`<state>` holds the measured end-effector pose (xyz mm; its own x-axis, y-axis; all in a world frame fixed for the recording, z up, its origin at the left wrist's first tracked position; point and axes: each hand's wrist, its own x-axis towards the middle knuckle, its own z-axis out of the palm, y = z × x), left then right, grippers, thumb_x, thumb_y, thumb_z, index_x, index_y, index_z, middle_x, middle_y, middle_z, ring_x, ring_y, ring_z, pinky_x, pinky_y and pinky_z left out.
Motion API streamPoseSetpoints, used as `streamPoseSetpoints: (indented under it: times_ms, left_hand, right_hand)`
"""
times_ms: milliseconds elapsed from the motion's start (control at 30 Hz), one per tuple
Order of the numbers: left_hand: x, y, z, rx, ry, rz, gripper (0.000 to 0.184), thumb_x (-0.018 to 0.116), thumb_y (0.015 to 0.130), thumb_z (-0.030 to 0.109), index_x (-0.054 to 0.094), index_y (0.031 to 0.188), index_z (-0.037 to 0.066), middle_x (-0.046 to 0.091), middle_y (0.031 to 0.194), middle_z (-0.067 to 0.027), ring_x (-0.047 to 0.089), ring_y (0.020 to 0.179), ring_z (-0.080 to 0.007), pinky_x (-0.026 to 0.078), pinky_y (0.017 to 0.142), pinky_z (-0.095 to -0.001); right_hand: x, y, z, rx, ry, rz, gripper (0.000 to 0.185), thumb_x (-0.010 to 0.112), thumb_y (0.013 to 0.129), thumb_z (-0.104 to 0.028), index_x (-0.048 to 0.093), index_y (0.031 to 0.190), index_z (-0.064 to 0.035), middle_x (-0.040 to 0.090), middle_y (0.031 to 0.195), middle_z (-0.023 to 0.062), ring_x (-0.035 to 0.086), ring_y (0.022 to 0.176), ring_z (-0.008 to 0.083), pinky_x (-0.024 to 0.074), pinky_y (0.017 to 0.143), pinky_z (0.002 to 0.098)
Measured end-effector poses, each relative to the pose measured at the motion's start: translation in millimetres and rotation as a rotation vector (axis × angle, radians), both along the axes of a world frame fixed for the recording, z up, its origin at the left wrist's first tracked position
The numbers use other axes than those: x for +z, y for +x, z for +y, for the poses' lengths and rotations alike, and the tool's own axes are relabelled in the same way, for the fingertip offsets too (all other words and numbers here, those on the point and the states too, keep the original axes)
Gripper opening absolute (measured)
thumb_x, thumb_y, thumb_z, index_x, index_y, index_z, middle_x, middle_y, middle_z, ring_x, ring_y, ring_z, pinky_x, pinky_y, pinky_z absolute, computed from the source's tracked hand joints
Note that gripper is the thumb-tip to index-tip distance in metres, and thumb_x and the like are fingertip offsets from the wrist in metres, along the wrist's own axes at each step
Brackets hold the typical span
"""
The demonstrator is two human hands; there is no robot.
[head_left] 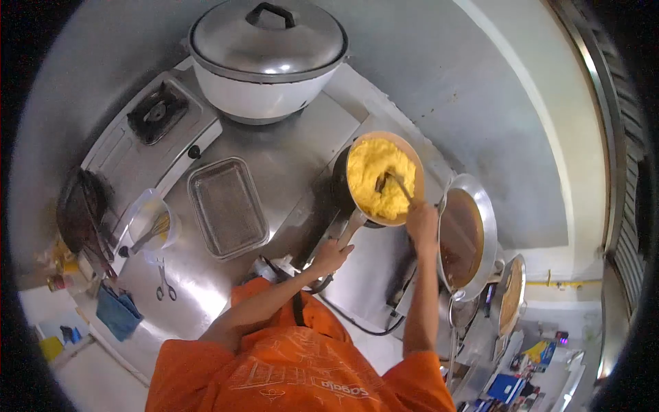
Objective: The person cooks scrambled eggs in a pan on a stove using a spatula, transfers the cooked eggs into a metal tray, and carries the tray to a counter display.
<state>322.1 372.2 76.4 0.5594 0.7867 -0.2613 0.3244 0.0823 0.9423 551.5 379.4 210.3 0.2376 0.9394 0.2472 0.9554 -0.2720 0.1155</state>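
My left hand (331, 259) is closed around the pale handle (353, 229) of a frying pan (419, 163) with a tan inside. A thick, soft yellow mass that looks like scrambled egg (371, 161) fills much of the pan, which is over the stove area. My right hand (422, 223) grips a thin-handled stirring utensil (400, 185). Its dark head sits in the middle of the egg, partly buried, so I cannot tell whether it is a spoon or a spatula. Just right of my right hand stands a wide metal pan (489, 237) of brown liquid.
A large lidded rice cooker (268, 89) stands at the back. Left are a rectangular baking dish (228, 209), a gas burner (158, 111), a clear bowl (141, 213) with a whisk, scissors (165, 281) and a blue cloth (117, 312). Another pan (511, 295) sits far right.
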Motion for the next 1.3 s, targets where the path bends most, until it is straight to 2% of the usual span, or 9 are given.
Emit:
streamPoseSetpoints:
  times_ms: [167, 367, 567, 733, 967, 1100, 1133, 1200, 1300]
  left_hand:
    - [-48, 20, -3, -0.051, 0.147, 0.038, 0.048, 0.057, 0.095, 0.043, 0.062, 0.079, -0.002, 0.064, 0.072, -0.0219, 0.064, 0.073, -0.0428, 0.048, 0.067, -0.0518]
    - [-26, 15, 1, -0.028, 0.087, 0.016, 0.048, 0.056, 0.094, 0.045, 0.063, 0.085, -0.002, 0.065, 0.076, -0.0241, 0.064, 0.076, -0.0439, 0.049, 0.07, -0.0525]
    - [-12, 5, -3, 0.019, -0.131, -0.066, 0.049, 0.06, 0.092, 0.045, 0.064, 0.079, -0.002, 0.064, 0.077, -0.0264, 0.066, 0.081, -0.0425, 0.05, 0.072, -0.0525]
    - [0, 13, -12, 0.013, -0.151, -0.137, 0.044, 0.061, 0.092, 0.041, 0.064, 0.085, -0.002, 0.064, 0.071, -0.0248, 0.065, 0.073, -0.0438, 0.05, 0.065, -0.0523]
    - [-39, 23, -23, 0.085, 0.118, -0.185, 0.045, 0.059, 0.095, 0.037, 0.061, 0.078, -0.006, 0.062, 0.068, -0.0266, 0.063, 0.067, -0.0469, 0.049, 0.059, -0.0526]
    - [-35, 22, -27, 0.115, 0.229, -0.194, 0.043, 0.057, 0.096, 0.035, 0.06, 0.081, -0.005, 0.06, 0.066, -0.0257, 0.061, 0.064, -0.0476, 0.048, 0.058, -0.0528]
    - [-33, 19, -30, 0.136, 0.235, -0.191, 0.042, 0.057, 0.096, 0.035, 0.06, 0.081, -0.005, 0.06, 0.066, -0.0257, 0.061, 0.064, -0.0478, 0.048, 0.058, -0.0526]
    - [-26, 16, -25, 0.175, 0.254, -0.188, 0.042, 0.056, 0.096, 0.034, 0.06, 0.083, -0.005, 0.06, 0.067, -0.0256, 0.06, 0.064, -0.0481, 0.048, 0.058, -0.0521]
    - [-29, 11, -9, 0.102, 0.219, -0.191, 0.043, 0.056, 0.095, 0.036, 0.06, 0.082, -0.005, 0.061, 0.069, -0.0261, 0.062, 0.07, -0.0484, 0.049, 0.063, -0.0536]
  right_hand:
    - [110, -85, -32, -0.047, -0.294, 0.126, 0.021, 0.054, 0.088, -0.015, 0.066, 0.079, 0.0001, 0.065, 0.074, 0.0234, 0.065, 0.07, 0.0447, 0.052, 0.061, 0.0512]
    - [0, -48, 23, 0.006, 0.053, 0.077, 0.014, 0.056, 0.081, -0.009, 0.066, 0.08, 0.0002, 0.063, 0.068, 0.022, 0.065, 0.068, 0.0426, 0.0516, 0.062, 0.0491]
    - [106, -120, -6, -0.095, -0.349, 0.137, 0.018, 0.058, 0.084, -0.013, 0.067, 0.085, 0.002, 0.064, 0.073, 0.0273, 0.064, 0.071, 0.0456, 0.0515, 0.065, 0.0519]
    - [33, -90, 24, -0.117, -0.204, 0.009, 0.02, 0.058, 0.084, -0.014, 0.068, 0.09, 0.0023, 0.064, 0.081, 0.0289, 0.064, 0.079, 0.0457, 0.0507, 0.068, 0.0515]
    - [114, -143, 11, -0.158, -0.359, 0.182, 0.023, 0.054, 0.086, -0.012, 0.069, 0.098, 0.0018, 0.066, 0.081, 0.0264, 0.066, 0.079, 0.0437, 0.0505, 0.066, 0.0505]
    - [14, -99, 23, 0.009, -0.29, 0.019, 0.019, 0.06, 0.082, -0.009, 0.064, 0.099, -0.0007, 0.067, 0.086, 0.0236, 0.065, 0.087, 0.0456, 0.0501, 0.079, 0.0548]
    - [-16, -75, 25, 0.031, -0.018, 0.045, 0.023, 0.062, 0.079, -0.007, 0.063, 0.101, -0.0009, 0.066, 0.088, 0.0222, 0.063, 0.085, 0.0459, 0.0504, 0.076, 0.0545]
    - [11, -73, 38, -0.134, -0.248, 0.004, 0.015, 0.058, 0.084, -0.01, 0.067, 0.09, -0.0008, 0.064, 0.079, 0.0195, 0.063, 0.074, 0.0445, 0.0509, 0.065, 0.0489]
    - [87, -113, 5, -0.129, -0.186, 0.211, 0.023, 0.059, 0.09, -0.021, 0.07, 0.094, -0.0014, 0.066, 0.076, 0.0231, 0.068, 0.073, 0.0361, 0.0508, 0.065, 0.0445]
